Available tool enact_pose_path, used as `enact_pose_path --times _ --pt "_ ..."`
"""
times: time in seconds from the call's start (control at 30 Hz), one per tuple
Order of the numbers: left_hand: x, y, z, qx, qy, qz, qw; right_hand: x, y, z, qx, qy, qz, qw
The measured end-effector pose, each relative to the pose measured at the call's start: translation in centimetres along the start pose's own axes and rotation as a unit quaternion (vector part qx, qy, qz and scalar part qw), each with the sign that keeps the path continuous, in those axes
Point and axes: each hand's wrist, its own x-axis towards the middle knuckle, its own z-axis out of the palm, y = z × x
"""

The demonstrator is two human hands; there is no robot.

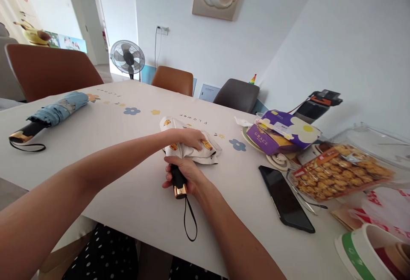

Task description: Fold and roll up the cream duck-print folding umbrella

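Note:
A white folding umbrella [209, 154] with a yellow-and-orange cartoon print lies on the table, its fabric loosely bunched. Its black handle [178, 179] ends in a gold cap, and a black wrist strap loops down towards me. My right hand [189, 173] is wrapped round this handle, thumb near the base of the fabric. Reaching across from the left, my left hand [191, 138] rests on top of the canopy with its fingers curled onto the cloth; its fingertips are partly hidden. A blue folding umbrella [60, 110], furled, lies at the table's left side.
Right of my hands lies a black phone [285, 198]. Beyond it are a purple box [272, 137], a clear bag of cookies [342, 173], a bottle [317, 107] and a white-and-green roll [350, 250]. Chairs [173, 80] and a fan [128, 57] stand past the table [128, 177].

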Motion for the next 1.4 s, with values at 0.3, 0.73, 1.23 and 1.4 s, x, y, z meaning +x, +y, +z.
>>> enact_pose_path --times 0.3,0.73,1.23,1.4 --pt "3.8 1.0 1.9 0.078 0.028 0.082 0.993 0.1 0.1 -0.1 -0.004 -0.011 -0.01 1.0" --pt "-1.4 1.9 -1.9 -0.11 0.403 0.086 0.905 -0.2 -0.2 0.3 0.013 0.002 0.013 1.0" --pt "-16.1 -6.1 0.7 -0.166 0.523 -0.142 0.824 -0.2 -0.3 0.6 -0.004 0.053 -0.004 0.999" --pt "-16.0 -7.1 1.4 -0.366 0.57 -0.12 0.726 -0.4 -0.8 0.8 0.032 0.048 0.01 0.998"
